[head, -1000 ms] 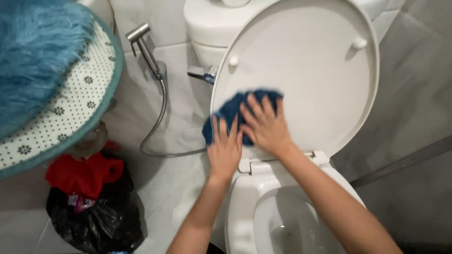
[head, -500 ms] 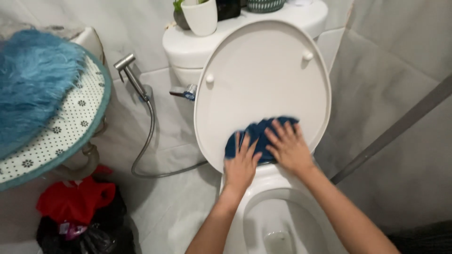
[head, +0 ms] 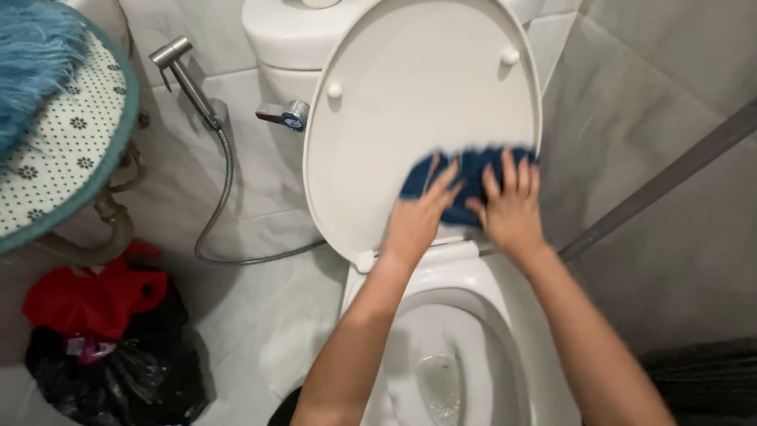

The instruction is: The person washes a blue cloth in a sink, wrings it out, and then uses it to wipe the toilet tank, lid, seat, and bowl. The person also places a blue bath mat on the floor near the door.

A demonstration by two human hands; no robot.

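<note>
Both hands and the blue cloth (head: 471,183) have slid to the raised toilet lid's (head: 418,102) right edge since half a second ago. Left to right: teal-rimmed dotted mat (head: 67,150), red bag (head: 91,296) over black bag (head: 118,371), bidet sprayer (head: 185,75). Left hand (head: 414,221), fingers spread flat, presses the cloth; right hand (head: 512,209), fingers spread flat, presses it too. Open bowl (head: 441,347) sits below.

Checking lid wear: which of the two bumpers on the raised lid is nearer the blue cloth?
The right-hand bumper, above the blue cloth; the other bumper sits farther left.
</note>
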